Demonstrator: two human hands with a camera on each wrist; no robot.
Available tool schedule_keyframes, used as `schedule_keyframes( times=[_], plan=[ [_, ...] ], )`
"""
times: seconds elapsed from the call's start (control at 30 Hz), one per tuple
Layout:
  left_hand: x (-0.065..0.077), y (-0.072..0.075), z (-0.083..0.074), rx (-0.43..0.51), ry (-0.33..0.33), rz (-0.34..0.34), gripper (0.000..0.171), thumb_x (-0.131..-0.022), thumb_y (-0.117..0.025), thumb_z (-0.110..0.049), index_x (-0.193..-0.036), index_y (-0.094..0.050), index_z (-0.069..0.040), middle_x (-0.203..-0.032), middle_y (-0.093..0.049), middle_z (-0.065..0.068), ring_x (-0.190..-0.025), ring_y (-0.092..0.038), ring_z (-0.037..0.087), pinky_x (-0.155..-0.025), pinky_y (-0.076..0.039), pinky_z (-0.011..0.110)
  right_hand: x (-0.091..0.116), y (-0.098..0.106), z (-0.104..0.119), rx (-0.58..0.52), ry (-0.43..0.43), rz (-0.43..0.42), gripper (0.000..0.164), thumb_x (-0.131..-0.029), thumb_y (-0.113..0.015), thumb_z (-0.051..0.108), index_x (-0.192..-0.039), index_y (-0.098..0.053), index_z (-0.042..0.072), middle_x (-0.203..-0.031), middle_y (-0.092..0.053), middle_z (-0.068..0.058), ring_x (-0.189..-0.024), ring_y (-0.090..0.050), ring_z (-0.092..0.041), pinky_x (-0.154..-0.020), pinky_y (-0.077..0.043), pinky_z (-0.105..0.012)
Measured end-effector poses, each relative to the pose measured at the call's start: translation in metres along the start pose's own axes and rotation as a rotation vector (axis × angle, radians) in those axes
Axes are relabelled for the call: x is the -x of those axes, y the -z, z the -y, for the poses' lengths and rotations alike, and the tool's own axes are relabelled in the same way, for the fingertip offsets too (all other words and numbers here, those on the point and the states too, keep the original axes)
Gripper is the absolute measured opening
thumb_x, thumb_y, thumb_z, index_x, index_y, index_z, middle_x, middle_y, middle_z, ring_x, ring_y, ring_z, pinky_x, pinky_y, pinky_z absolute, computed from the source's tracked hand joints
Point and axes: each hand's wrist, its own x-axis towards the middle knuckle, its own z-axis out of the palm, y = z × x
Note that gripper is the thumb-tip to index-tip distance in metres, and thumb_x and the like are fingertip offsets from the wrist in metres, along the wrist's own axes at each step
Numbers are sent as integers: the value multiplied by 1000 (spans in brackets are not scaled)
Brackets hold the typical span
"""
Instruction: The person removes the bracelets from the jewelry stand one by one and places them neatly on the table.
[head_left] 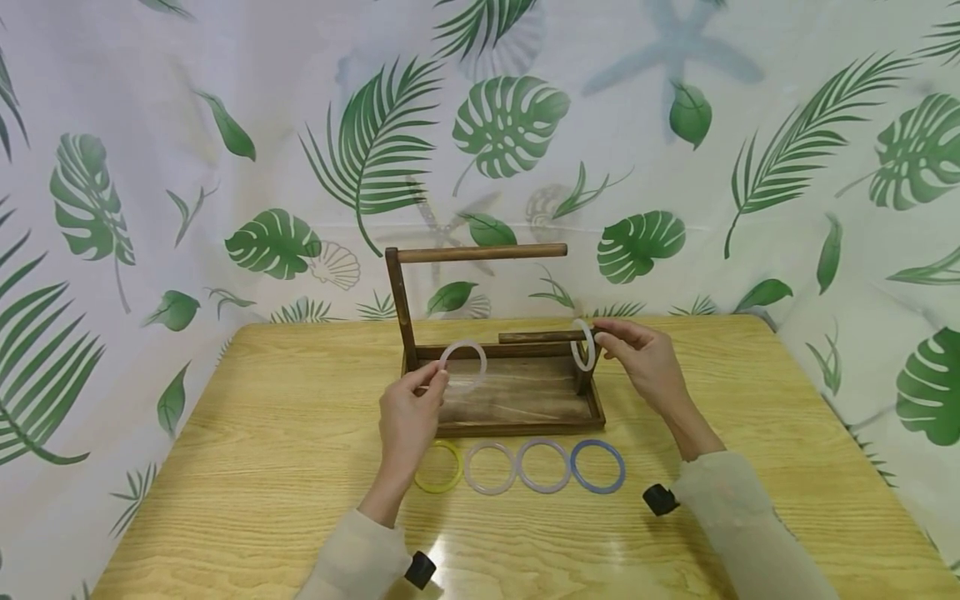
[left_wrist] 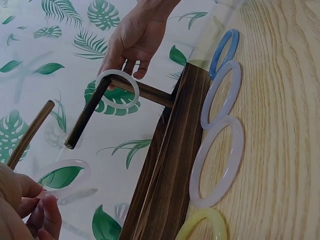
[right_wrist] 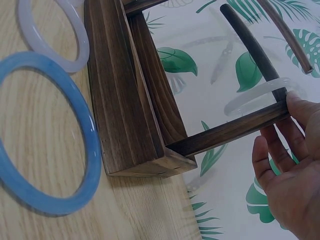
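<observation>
1. Left hand: we see thumb and fingers pinching a clear ring by its left edge, above the left half of the tray.
2. Right hand: we see thumb and fingers close about the top of the short post, just beside the hung ring. We cannot tell whether they also touch that ring.
3. Step in hand: we judge this to be hanging rings on the stand, with one already around a bar. For the next move, we would align the clear ring's opening with a bar's free end and slide it on.
4. Left: the tall post is flat, dark wood; the upper bar is a smooth, round, lighter rod, free at right.
5. Centre: the tray is shallow, rectangular, brown and visibly grained. On its near side, a yellow ring, pale ring, lilac ring and blue ring lie flat on the wood-grained table, glossy and probably rigid.
6. Right: the lower bar is slender, round and dark, free at left; the hung ring encircling it is cloudy white.
</observation>
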Motion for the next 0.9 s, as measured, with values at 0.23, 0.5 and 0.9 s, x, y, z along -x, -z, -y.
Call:
schedule_keyframes(
  times=[0.23, 0.5, 0.9],
  plan=[
    [2, 8, -1, 44, 17, 3, 26, -98, -73, -21, -120, -78, -9, -96, -77, 5, -77, -71, 25, -53, -49, 23, 0, 0, -1, -4, 6, -2, 33, -103, -68, 19, -127, -70, -4, -102, -74, 14, -86, -67, -15, -74, -55, -20],
    [3, 14, 1, 81, 6, -11, 23, -98, -73, -17, -118, -79, -6, -96, -78, 11, -73, -70, 16, -55, -48, 19, 0, 1, -1, -20, 10, -3, 34, -103, -68, 18, -127, -69, -5, -102, -74, 13, -85, -67, -12, -74, -55, -20],
    [8, 24, 9, 77, -23, -11, 21, -97, -73, -12, -115, -79, -3, -97, -76, 15, -69, -59, 10, -54, -45, 16, 0, 0, -3, -20, 12, 2, 34, -103, -68, 18, -128, -69, -5, -103, -74, 14, -88, -67, -24, -74, -55, -21]
  ],
)
